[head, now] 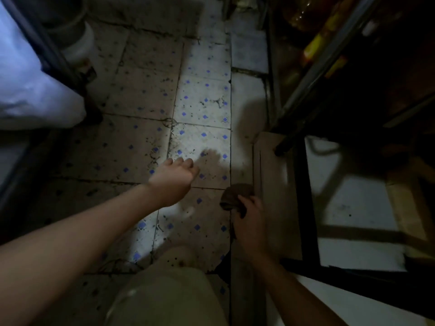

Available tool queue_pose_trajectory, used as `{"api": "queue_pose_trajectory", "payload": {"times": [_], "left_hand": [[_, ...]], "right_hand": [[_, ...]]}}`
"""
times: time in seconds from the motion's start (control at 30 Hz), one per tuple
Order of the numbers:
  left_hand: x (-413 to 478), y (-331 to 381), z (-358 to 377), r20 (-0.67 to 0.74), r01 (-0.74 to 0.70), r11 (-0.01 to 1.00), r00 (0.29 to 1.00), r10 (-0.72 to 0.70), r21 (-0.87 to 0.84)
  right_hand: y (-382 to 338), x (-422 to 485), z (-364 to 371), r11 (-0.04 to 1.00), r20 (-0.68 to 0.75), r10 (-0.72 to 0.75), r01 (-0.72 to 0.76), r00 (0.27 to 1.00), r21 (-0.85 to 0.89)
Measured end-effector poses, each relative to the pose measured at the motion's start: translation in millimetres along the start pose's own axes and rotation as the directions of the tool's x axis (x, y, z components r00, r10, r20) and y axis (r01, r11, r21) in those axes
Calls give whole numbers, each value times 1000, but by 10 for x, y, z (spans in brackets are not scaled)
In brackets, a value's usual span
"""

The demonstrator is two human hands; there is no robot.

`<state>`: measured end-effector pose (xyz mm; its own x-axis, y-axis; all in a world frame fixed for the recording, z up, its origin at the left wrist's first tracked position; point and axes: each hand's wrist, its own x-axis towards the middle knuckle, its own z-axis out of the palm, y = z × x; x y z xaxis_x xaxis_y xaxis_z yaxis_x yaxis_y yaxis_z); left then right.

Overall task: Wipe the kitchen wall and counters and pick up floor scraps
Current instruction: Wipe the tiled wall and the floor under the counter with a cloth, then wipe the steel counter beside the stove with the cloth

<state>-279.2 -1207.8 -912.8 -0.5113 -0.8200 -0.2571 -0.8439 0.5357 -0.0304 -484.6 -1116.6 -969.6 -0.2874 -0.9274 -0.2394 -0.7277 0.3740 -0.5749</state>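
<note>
**Status: floor-scrap stage, in progress.**

1. Far left: a white sack (35,90) and a pale bucket (77,41) stand at the edge of the tiled floor (146,95). Neither is being handled.

2. Centre left: the left grip (174,180) is extended low over the floor, back of the hand toward the camera. Its fingers are loosely bent with the tips aimed at the tiles. No item is visible between them. Contact with the floor cannot be confirmed.

3. Centre: dark scraps (219,102) and specks are scattered across most tiles, including the lit tiles just ahead of the left grip and those near the person's knee (164,290). Judgement: pickup is at an early point, and most debris remains.

4. Centre right: the right grip (249,222) has its fingers curled round a bunched brown cloth (235,195). The cloth is held low, near the floor, beside a pale ledge (244,109). It is not pressed flat against anything.

5. Right: a dark metal rack (306,196) carries bottles (299,15) and yellow packs, dimly lit.

6. Not in view: wall and any counter surface. Whether these have been wiped cannot be determined.

Remaining work, as judged: collect the floor scraps, then verify the wall and each surface.
</note>
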Motion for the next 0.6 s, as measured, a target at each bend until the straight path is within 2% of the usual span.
{"api": "queue_pose_trajectory", "payload": {"times": [0.23,0.43,0.6], "left_hand": [[-248,-442,-1341,34,112,993,993,-111,-40],[-565,-635,-2492,11,148,981,989,-147,-129],[-841,-693,-3410,-41,126,981,990,-133,-151]], "right_hand": [[-1225,1,-1055,994,8,68,-69,998,81],[-2144,-166,-2063,997,5,7,-7,1000,75],[-2691,-471,-2802,999,-42,-46,46,998,1]]}}
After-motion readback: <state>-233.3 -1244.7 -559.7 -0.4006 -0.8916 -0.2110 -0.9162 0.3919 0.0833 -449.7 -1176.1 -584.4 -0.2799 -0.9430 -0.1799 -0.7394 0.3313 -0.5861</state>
